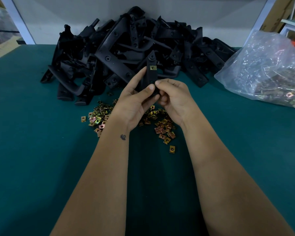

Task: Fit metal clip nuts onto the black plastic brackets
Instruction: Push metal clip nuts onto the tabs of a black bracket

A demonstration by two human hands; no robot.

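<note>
Black plastic fills the far side of the green mat [41, 150]: a heap of brackets [123, 53] stacked against the back wall. I take that heap as the landmark. Just in front of it, raised off the mat, one bracket [151, 74] stands nearly upright between both hands. The left hand [134, 103] is curled round its lower part, thumb pressed on the front face. The right hand [174, 97] has its fingers bent in at the bracket's lower end, pinching there; whether a nut sits under those fingertips I cannot tell.

One brass-coloured clip [153, 67] is already seated on the bracket's upper part, its hole showing. So the step in hand looks like fitting a second clip lower down, or checking the first.

Nearer the person than the heap, loose clips [165, 130] lie scattered on the mat under both wrists. To the right of the heap sits a clear bag [266, 68] holding more hardware.

The next move probably calls for lining a clip's open side with the bracket's edge and pushing it on squarely until its hole meets the bracket's hole.
</note>
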